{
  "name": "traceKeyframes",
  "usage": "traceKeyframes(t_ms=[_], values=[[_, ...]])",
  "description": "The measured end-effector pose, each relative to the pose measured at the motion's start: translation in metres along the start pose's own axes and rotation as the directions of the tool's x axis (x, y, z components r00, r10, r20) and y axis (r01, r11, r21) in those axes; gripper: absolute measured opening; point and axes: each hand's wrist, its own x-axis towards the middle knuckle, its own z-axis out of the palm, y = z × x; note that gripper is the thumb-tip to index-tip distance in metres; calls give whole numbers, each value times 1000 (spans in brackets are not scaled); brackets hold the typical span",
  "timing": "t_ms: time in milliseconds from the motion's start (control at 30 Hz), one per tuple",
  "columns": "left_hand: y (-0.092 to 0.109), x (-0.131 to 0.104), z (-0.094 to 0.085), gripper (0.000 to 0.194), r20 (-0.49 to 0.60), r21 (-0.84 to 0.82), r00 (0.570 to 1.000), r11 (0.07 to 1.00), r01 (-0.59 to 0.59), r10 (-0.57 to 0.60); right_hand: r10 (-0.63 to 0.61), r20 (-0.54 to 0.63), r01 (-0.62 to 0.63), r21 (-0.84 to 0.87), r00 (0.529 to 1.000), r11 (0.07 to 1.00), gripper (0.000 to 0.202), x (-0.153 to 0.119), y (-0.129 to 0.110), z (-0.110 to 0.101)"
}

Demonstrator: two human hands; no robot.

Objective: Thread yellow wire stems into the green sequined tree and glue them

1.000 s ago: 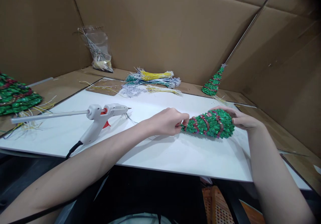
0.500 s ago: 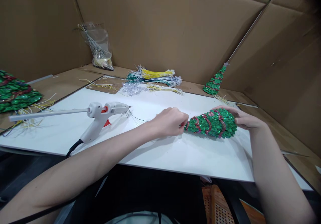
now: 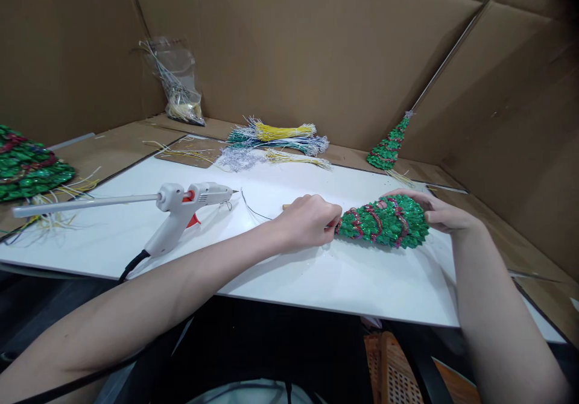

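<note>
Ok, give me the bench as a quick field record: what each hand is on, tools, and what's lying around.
left hand: pinching the narrow tip of the green sequin tree
right hand: gripping the tree's wide base
tree pose: lying on its side on the white board
hot glue gun: resting on the board, left of the hands, untouched
wire bundles: far edge of the board
finished small tree: upright by the cardboard wall

I cannot see the narrow tip of the lying green tree, because my left hand covers it. The green pile is cut by the left edge. The content of the plastic bag is too small to tell.
</note>
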Motion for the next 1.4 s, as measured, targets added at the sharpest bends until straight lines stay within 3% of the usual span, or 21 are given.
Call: traceKeyframes(t_ms=[233, 533, 633, 767, 1033, 1267, 1400], values=[[2, -2, -1, 17, -11, 55, 989, 987, 151, -151, -6, 1, 6, -3, 1000, 1000, 71, 1, -3, 2], [6, 0, -3, 10, 20, -91, 972, 968, 233, -232, -6, -4, 6, -6, 1000, 1000, 72, 0, 0, 0], [7, 0, -3, 11, 17, -74, 985, 982, 174, -173, 4, -3, -4, 1, 1000, 1000, 71, 0, -1, 0], [9, 1, -3, 15, 36, 102, 999, 995, 14, -17, 5, -6, -5, -6, 1000, 1000, 73, 0, 0, 0], [9, -2, -1, 23, 132, 406, 974, 886, -224, 186, -10, 5, 10, -13, 1000, 1000, 70, 0, 2, -1], [10, -1, -2, 20, 140, 403, 977, 892, -207, 164, 10, -1, -10, 26, 1000, 1000, 73, 1, 5, -2], [12, -2, -7, 16, 121, 361, 992, 930, -65, 23, 11, -20, -11, 6, 1000, 1000, 72, 1, 4, -2]])
